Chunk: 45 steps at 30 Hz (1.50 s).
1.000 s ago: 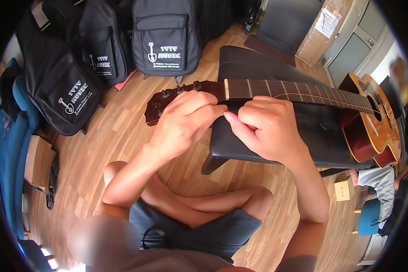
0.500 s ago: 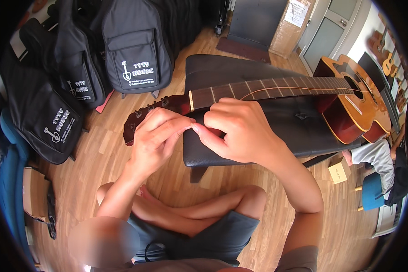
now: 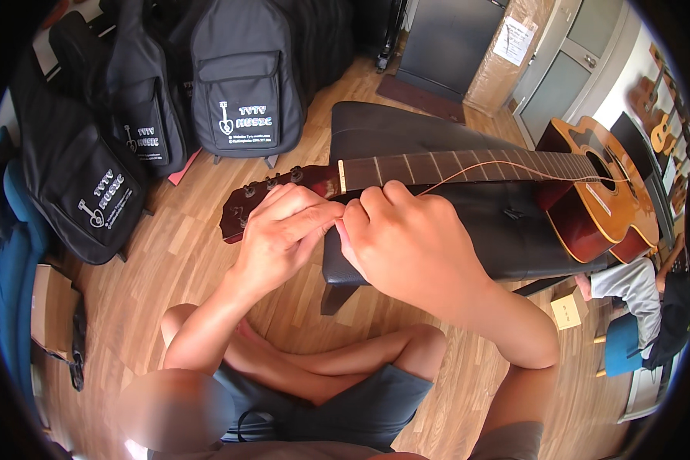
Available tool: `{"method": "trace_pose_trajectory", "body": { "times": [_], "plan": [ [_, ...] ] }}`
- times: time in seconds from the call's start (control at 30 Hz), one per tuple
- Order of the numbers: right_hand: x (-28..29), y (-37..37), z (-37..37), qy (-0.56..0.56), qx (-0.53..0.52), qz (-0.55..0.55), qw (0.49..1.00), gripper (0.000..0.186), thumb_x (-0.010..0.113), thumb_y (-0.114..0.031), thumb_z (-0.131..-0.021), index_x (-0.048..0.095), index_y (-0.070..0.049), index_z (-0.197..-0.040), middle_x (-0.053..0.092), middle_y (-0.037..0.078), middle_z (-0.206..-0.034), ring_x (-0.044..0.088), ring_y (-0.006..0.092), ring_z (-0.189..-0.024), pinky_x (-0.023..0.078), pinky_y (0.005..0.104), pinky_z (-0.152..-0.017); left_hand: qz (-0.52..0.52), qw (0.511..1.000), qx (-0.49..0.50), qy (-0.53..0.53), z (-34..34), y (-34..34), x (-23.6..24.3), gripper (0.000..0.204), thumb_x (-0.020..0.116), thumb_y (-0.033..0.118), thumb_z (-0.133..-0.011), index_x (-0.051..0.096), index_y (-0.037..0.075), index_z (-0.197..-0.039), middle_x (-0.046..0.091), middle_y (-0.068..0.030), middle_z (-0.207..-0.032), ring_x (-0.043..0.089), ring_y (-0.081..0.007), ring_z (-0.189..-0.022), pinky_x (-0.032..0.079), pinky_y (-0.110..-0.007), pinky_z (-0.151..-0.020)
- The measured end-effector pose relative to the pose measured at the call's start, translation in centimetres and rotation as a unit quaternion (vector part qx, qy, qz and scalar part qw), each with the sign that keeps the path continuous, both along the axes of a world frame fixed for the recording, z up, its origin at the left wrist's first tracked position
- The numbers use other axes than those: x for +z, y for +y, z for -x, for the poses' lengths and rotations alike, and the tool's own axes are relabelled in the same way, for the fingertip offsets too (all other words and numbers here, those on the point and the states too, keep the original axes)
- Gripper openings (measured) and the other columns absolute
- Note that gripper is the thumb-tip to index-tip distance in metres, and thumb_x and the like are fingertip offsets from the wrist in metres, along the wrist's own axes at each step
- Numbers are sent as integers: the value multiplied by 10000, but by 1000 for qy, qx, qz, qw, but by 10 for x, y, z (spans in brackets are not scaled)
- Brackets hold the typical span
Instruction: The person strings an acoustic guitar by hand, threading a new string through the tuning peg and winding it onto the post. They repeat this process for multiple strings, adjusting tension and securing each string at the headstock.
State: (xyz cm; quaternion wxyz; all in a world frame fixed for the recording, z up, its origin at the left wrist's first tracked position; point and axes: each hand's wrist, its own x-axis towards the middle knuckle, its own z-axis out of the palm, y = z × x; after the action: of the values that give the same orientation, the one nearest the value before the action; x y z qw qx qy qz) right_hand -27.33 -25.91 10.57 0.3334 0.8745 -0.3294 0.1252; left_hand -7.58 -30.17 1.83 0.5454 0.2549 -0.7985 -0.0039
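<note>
An acoustic guitar [image 3: 583, 226] lies on a black padded bench [image 3: 406, 126], its fretted neck [image 3: 445, 169] pointing left. One loose copper-coloured guitar string [image 3: 506, 163] arches above the fretboard from the soundhole side and runs in behind my right hand [image 3: 410, 241]. That hand is closed on the string, just below the nut end of the neck. Fingertip to fingertip with it, my left hand [image 3: 280, 234] pinches the string's end, which is mostly hidden by the fingers. Behind my left hand the dark red headstock [image 3: 241, 205] with its tuning pegs [image 3: 272, 182] is partly covered.
Several black guitar bags [image 3: 245, 84] stand at the back left. A small dark object [image 3: 513, 214] lies on the bench. At the right are a small yellow box [image 3: 567, 310], a blue stool [image 3: 622, 345] and another person's pale-clothed leg [image 3: 629, 287]. A cardboard box [image 3: 54, 310] sits at the left.
My right hand has turned so its back faces up more, its thumb drawn in by the fingers. The string arches higher off the fretboard. The whole view has shifted slightly.
</note>
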Motion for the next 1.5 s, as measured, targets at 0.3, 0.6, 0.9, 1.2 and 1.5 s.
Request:
{"method": "trace_pose_trajectory", "body": {
  "times": [0.3,0.6,0.9,1.2,1.5],
  "plan": [
    [-1,-13,7,-115,71,-87,987,152,767,-155,-789,648,-62,-775,596,44,-675,642,198,-683,522,323,-522,-1,1000,1,-4,-1,1,2,259,853,13,-794,799,71,-1041,686,-27,-898,662,-233,-809,511,-373,-724],
    [-9,-35,14,-215,150,-184,947,173,763,-179,-885,636,-100,-798,617,61,-665,655,276,-643,491,425,-543,1,999,-47,8,-7,0,2,369,778,-66,-811,738,59,-1156,683,-92,-1099,685,-251,-866,561,-360,-781],
    [-18,-33,14,-254,144,-168,941,187,785,-126,-836,624,-104,-745,614,45,-647,640,259,-624,467,413,-529,80,947,-162,266,-12,-4,-19,357,665,-69,-935,521,-45,-1260,638,-151,-1052,571,-115,-731,467,-244,-688],
    [-24,-38,19,-255,155,-162,941,199,761,-131,-849,610,-103,-724,600,56,-618,628,266,-612,441,418,-501,-50,965,232,-115,-22,56,-9,217,883,153,-861,679,80,-868,590,-30,-698,576,-205,-599,454,-334,-560],
    [-25,-39,17,-257,165,-160,939,199,766,-125,-843,608,-108,-724,599,49,-621,624,262,-607,448,412,-508,-126,913,340,-187,-8,66,7,257,800,266,-971,710,70,-832,645,-54,-632,627,-232,-509,451,-376,-487]
  ]
}}
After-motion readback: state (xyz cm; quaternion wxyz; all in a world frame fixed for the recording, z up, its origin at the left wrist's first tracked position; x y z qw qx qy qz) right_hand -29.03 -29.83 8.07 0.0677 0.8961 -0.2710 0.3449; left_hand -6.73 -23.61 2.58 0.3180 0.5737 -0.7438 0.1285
